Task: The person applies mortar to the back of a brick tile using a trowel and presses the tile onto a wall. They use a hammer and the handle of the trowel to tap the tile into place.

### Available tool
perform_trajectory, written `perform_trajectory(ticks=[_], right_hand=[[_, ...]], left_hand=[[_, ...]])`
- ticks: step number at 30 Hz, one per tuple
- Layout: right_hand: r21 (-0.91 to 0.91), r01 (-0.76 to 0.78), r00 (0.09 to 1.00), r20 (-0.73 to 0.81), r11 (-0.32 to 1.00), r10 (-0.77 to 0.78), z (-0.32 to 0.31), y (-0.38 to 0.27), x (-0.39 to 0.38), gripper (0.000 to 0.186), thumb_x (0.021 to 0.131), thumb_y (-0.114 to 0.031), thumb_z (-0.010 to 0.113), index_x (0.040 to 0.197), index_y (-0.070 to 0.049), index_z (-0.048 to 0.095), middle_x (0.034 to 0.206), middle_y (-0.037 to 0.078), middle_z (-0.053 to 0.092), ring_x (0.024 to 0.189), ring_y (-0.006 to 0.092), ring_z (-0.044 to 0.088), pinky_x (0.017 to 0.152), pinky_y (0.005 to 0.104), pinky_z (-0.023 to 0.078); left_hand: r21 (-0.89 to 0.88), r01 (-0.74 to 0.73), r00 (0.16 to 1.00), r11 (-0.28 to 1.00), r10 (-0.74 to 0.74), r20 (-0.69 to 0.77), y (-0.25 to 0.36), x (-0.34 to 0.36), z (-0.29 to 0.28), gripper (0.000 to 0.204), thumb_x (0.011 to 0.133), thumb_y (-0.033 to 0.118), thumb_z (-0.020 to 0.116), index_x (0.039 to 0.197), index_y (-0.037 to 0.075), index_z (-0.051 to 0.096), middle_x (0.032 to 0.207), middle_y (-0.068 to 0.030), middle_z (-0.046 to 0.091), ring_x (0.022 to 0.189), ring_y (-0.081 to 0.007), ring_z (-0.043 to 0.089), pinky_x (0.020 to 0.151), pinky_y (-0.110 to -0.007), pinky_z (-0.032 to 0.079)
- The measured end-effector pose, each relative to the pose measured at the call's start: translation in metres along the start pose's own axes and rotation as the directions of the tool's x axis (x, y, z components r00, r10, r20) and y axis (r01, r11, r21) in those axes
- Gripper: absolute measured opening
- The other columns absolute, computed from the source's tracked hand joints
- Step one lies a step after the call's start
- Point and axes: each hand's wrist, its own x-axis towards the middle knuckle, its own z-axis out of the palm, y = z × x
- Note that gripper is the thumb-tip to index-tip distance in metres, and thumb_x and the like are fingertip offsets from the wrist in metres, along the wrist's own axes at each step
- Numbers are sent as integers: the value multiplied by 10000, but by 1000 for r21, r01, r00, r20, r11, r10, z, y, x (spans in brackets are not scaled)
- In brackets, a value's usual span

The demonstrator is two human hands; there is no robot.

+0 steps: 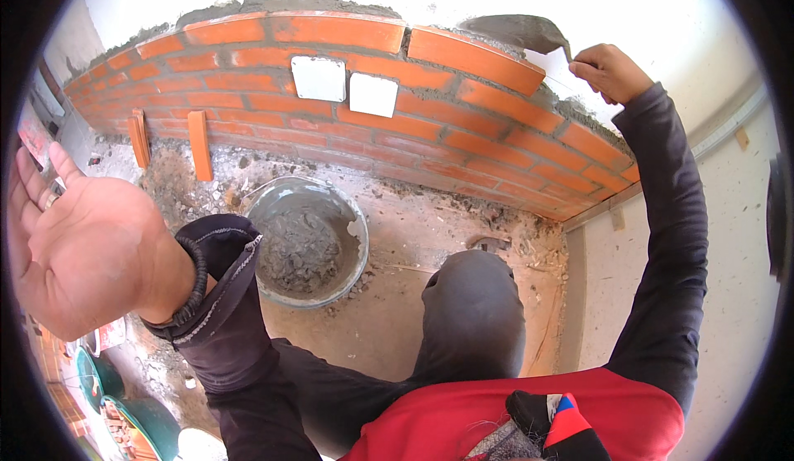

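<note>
In my right hand (pixel 612 73), closed round its handle, is a trowel (pixel 517 31); its mortar-smeared blade lies along the back of the wall's top course. Just in front of the blade, a brick (pixel 475 58) sits on the low orange brick wall (pixel 397 122), with a gap between it and the brick to its left. My left hand (pixel 91 246) is raised at the left, palm up and fingers spread, holding nothing. Between my left arm and the wall stands a bucket (pixel 360 250) with grey mortar (pixel 299 250) inside.
Two loose bricks, one a upright brick (pixel 200 147), lean against the wall's foot at the left. Two white square plates (pixel 373 95) are set in the wall's face. Green buckets (pixel 149 424) stand at the lower left. A pale wall (pixel 662 254) rises on my right.
</note>
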Motion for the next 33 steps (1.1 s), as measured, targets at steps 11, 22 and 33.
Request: perform_trajectory(ticks=[11,22,33], right_hand=[[14,-5,1000,0,1000,5,7,-27,32,373,987,-288,573,800,20,671,545,40,501,377,128,472,354,306,398],[38,12,999,-43,999,-10,14,-16,25,384,995,-293,570,809,28,668,546,34,499,370,116,469,348,285,395],[108,57,998,-47,992,-52,17,-21,33,388,994,-292,555,805,30,663,536,43,500,359,125,465,342,295,391]], left_hand=[[145,15,999,989,-8,-46,8,2,8,603,973,378,342,1434,-6,400,1497,-188,396,1423,-372,317,1224,-581,141],[173,42,995,984,-25,-95,4,-8,22,685,933,337,293,1408,-156,304,1465,-342,348,1418,-445,301,1204,-612,114],[191,50,987,980,-19,-162,9,-6,39,701,897,303,264,1338,-238,336,1436,-393,355,1397,-465,332,1195,-610,124]])
